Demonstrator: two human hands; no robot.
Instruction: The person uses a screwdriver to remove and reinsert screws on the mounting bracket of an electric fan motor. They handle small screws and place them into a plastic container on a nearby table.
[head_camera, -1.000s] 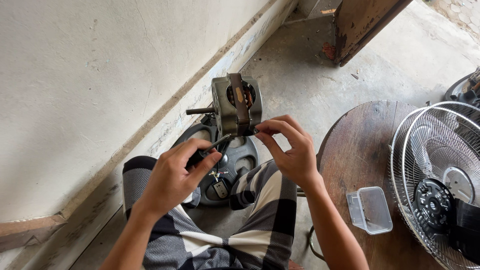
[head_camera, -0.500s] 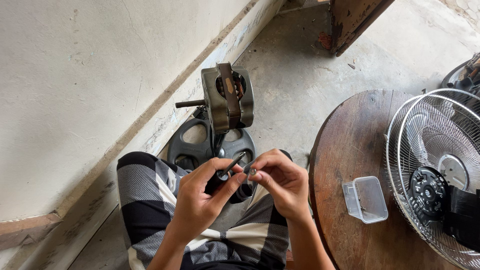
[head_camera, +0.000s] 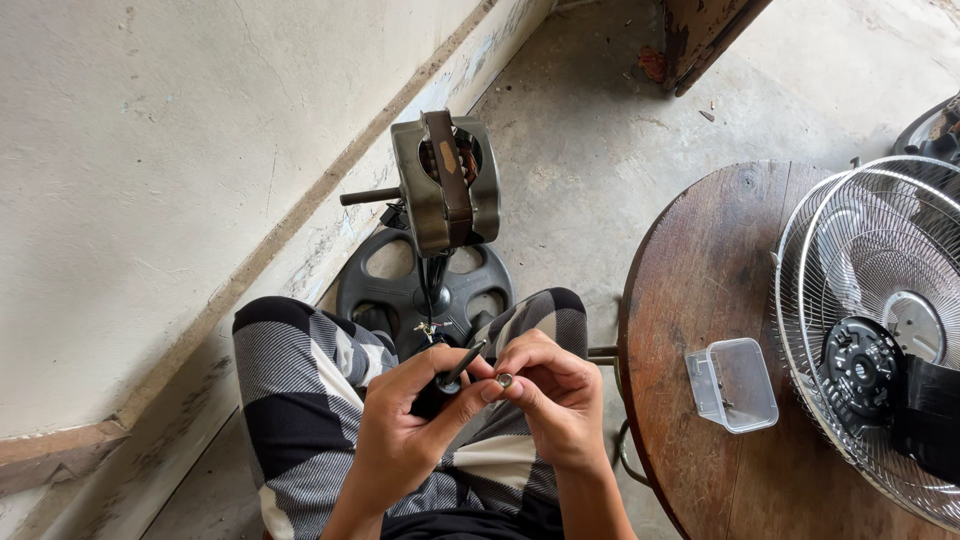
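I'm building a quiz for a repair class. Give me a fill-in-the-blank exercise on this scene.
1. The left hand holds a ____ with a black handle.
2. The right hand pinches a small metal ____.
3. The clear plastic container sits on a round ____ table.
4. The bare fan motor stands on a black ____ base on the floor.

Missing words: screwdriver; screw; wooden; round

We count two hands — our left hand (head_camera: 405, 430) and our right hand (head_camera: 555, 400). We count one screwdriver (head_camera: 450, 378), one small ring-shaped metal part (head_camera: 505, 380), one fan motor (head_camera: 446, 182), one round dark stand base (head_camera: 420, 290), one wooden round table (head_camera: 700, 300), one clear plastic box (head_camera: 733, 384) — and two wire fan guards (head_camera: 860, 260).
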